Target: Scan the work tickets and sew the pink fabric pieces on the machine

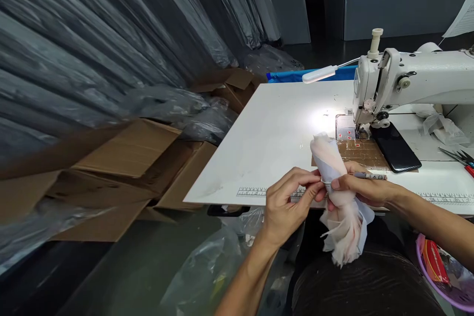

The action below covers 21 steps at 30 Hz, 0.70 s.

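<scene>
A rolled bundle of thin white and pale pink fabric (pixel 329 158) is held upright over the table's front edge, its loose frayed end hanging toward my lap. My right hand (pixel 357 188) wraps round the bundle's middle, thumb pressed on a narrow band (pixel 326 183) that circles it. A marker pen (pixel 369 176) sticks out to the right from the same hand. On the left side of the bundle, my left hand (pixel 292 197) pinches at the band with thumb and fingertips. Whether those fingertips hold a loose end of the band is too small to tell.
A white sewing machine (pixel 414 79) stands at the right, with a lit lamp (pixel 319 74) beside it. A black phone (pixel 394 148) and scissors (pixel 459 159) lie on the white table (pixel 266 138). Cardboard boxes (pixel 129 153) and plastic bags (pixel 207 271) are at the left; a purple basket (pixel 450 294) is lower right.
</scene>
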### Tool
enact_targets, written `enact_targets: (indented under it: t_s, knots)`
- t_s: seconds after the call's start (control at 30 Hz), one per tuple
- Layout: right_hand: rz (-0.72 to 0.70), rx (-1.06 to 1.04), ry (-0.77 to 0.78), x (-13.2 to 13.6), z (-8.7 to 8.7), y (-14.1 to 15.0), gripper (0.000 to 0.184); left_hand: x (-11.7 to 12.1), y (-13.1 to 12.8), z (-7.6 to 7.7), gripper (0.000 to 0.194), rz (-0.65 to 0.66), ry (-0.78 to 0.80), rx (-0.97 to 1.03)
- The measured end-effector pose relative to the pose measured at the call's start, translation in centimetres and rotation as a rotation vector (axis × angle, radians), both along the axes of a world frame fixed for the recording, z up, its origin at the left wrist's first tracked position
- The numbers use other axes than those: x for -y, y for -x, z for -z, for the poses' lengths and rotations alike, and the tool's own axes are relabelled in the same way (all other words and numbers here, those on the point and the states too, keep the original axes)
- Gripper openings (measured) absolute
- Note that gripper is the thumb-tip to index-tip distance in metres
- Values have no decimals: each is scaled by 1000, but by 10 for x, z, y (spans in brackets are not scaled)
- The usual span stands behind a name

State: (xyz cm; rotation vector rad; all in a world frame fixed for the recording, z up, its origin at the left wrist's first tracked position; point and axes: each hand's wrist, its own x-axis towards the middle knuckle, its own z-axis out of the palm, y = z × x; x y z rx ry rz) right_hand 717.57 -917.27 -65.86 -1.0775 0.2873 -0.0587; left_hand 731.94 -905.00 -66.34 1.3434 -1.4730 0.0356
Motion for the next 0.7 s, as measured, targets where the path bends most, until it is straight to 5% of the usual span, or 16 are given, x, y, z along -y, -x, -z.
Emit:
enact_targets:
  t_s: [0.17,0.43,0.57,0.7]
  knots:
    - [-129,37,160,-4,-12,5,31,-6,6,-5,18,112,118,144]
    - [-201,-43,102,-8,-20,9,12,-23,19,-8,29,-170,106,646]
    - [-226,-60,122,-6,-26,8,8,-16,19,-13,15,-99,107,566]
    - [-173,91,298,8,-28,5,16,-18,14,-14,8,47,84,337]
